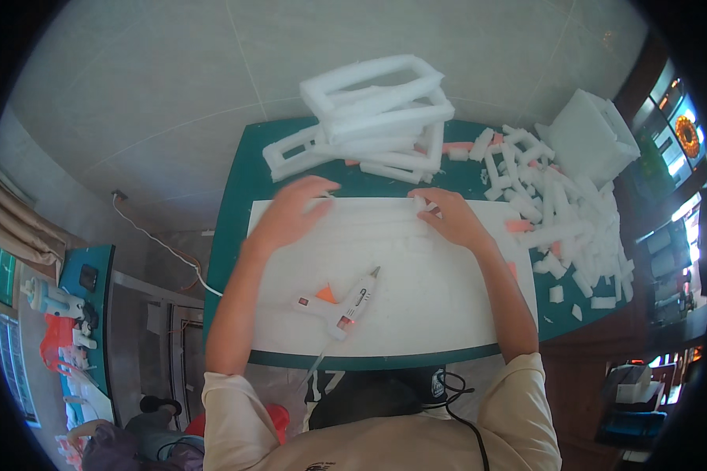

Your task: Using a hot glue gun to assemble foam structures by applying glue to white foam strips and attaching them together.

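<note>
Both my hands are over a white board [416, 314] on the green table. My left hand [294, 210] is smeared by motion at the board's far left, its thumb and fingers apart around the end of a faint white foam shape. Farther right, my right hand [452, 218] pinches a small white foam piece [421, 203] between thumb and fingers. Pale foam strips [377, 216] seem to lie between the hands, hard to tell from the board. Nearer me rests a white glue gun [352, 304] with an orange trigger, a clear stick trailing from its back.
Open foam frames [377, 110] are stacked at the table's far edge against the wall. A heap of foam offcuts [562, 204] covers the right side, with a large foam block [593, 137] behind. A white cable [161, 245] runs along the left. Another person [145, 443] sits lower left.
</note>
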A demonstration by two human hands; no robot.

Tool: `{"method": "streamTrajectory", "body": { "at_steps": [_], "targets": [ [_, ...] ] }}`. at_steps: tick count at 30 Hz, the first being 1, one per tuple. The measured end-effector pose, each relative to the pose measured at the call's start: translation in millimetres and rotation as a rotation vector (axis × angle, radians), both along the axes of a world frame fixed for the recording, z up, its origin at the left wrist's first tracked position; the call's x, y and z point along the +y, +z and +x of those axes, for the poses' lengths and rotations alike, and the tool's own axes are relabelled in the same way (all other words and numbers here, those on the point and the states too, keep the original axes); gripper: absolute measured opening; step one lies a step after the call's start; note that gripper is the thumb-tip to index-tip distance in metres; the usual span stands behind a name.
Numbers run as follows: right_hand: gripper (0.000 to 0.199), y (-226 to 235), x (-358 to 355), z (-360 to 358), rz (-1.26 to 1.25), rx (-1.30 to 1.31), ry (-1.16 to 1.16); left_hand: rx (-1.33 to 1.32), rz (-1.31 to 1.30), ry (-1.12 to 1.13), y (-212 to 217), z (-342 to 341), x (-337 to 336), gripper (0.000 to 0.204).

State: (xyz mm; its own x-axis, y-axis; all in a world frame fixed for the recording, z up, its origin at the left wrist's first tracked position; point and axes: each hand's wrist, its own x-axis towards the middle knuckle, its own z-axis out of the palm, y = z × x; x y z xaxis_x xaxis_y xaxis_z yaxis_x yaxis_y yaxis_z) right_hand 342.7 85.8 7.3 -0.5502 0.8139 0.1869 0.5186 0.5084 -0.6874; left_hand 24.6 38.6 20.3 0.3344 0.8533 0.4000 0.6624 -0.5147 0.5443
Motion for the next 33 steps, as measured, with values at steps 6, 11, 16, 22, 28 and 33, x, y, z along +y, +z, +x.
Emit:
{"method": "streamTrajectory", "body": {
  "at_steps": [6,11,16,22,28,33],
  "targets": [
    [0.038,-3.2,-0.7,0.8,-0.040,0.034,0.009,-0.136,0.075,0.310,7.3,-53.8,-33.2,0.017],
    [0.041,-5.8,-2.3,0.8,-0.049,0.038,0.001,-0.122,0.130,0.431,-9.6,-91.6,-36.7,0.017],
    [0.042,-2.9,-3.2,-1.4,-0.050,0.037,-0.005,-0.112,0.109,0.439,-23.6,-98.6,-39.5,0.017],
    [0.045,-4.0,-4.7,-1.6,-0.061,0.026,-0.035,-0.058,0.112,0.423,-28.3,-95.9,-40.6,0.016],
    [0.046,-7.4,-5.7,0.4,-0.025,0.019,-0.010,-0.022,0.106,0.418,-36.8,-98.2,-40.7,0.015],
    [0.047,-9.8,-6.5,-0.1,-0.018,0.019,-0.029,-0.014,0.094,0.420,-39.1,-93.9,-39.8,0.015]
  ]
}}
